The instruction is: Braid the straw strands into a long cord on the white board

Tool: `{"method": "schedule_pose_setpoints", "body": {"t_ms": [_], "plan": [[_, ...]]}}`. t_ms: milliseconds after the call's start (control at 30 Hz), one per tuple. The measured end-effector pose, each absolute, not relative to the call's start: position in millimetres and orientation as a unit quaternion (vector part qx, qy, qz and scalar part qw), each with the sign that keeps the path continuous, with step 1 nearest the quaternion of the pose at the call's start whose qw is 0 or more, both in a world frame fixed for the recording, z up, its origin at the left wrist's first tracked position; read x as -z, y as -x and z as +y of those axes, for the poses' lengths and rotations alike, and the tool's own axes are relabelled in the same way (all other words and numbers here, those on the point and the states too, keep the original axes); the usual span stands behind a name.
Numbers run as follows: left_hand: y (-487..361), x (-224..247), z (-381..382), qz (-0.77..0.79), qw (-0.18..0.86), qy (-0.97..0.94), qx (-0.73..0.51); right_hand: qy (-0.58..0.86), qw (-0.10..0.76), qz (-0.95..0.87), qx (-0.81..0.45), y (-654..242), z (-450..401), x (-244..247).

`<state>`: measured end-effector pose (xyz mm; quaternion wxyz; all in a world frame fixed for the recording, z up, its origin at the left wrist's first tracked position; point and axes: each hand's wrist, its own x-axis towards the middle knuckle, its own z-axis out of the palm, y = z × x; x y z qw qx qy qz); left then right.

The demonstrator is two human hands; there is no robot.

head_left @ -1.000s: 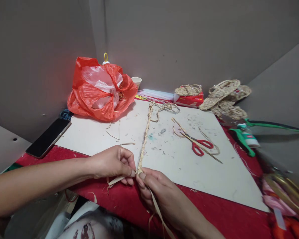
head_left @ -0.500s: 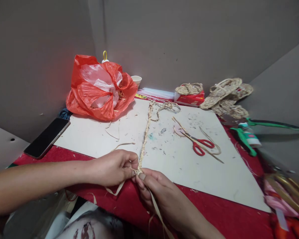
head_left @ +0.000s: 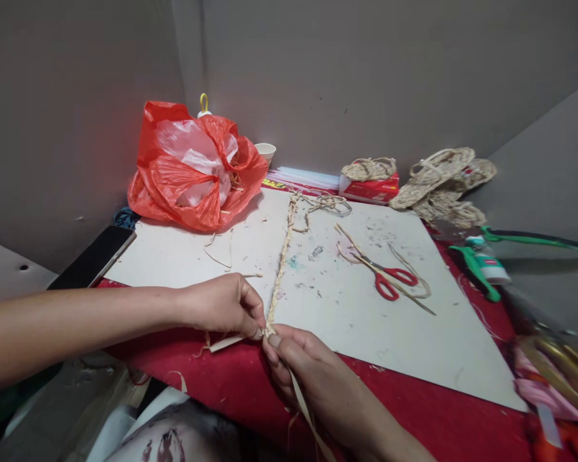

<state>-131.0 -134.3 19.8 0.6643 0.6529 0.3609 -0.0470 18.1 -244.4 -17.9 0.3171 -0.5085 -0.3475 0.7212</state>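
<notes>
A long pale straw braid (head_left: 280,273) runs from the back of the white board (head_left: 390,350) toward me, ending between my hands. My right hand (head_left: 304,359) pinches the near end of the braid with thumb and fingers. A flat loose strand (head_left: 304,409) hangs down from under it. My left hand (head_left: 228,307) is closed beside the braid end, its thumb and fingertip pinching a straw strand (head_left: 225,344) whose tail sticks out to the left below the hand. The fingertips of both hands nearly touch.
Red-handled scissors (head_left: 386,282) lie on the board among loose strands. A red plastic bag (head_left: 200,173) stands at back left, near a phone (head_left: 96,256). Braided bundles (head_left: 436,176), a white bottle (head_left: 489,262) and green-handled pliers (head_left: 476,273) sit at right.
My left hand has lifted and turned a little, its forearm rising over part of the phone. The strand tail below it has straightened out to the left. My right hand stays at the braid end.
</notes>
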Motion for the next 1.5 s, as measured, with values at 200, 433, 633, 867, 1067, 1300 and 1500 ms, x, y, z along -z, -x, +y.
{"method": "schedule_pose_setpoints", "body": {"t_ms": [200,433,633,867,1067,1300,1500], "plan": [[123,-27,-137,0.35,0.68,-0.636,0.103,0.5,0.324,-0.339,-0.728,-20,-245,18],[122,-24,-141,0.34,0.716,-0.602,0.103,0.495,0.33,-0.321,-0.737,-21,-246,19],[135,-27,-141,0.3,0.687,-0.657,0.08,0.481,0.33,-0.317,-0.748,-21,-244,16],[140,-29,-141,0.248,0.634,-0.728,0.083,0.459,0.342,-0.298,-0.764,-22,-243,15],[139,-29,-140,0.241,0.601,-0.759,0.07,0.429,0.348,-0.253,-0.795,-24,-242,17],[140,-24,-140,0.203,0.501,-0.841,-0.006,0.411,0.339,-0.211,-0.82,-25,-241,18],[143,-19,-141,0.162,0.412,-0.895,-0.053,0.403,0.324,-0.132,-0.846,-26,-237,13]]}}
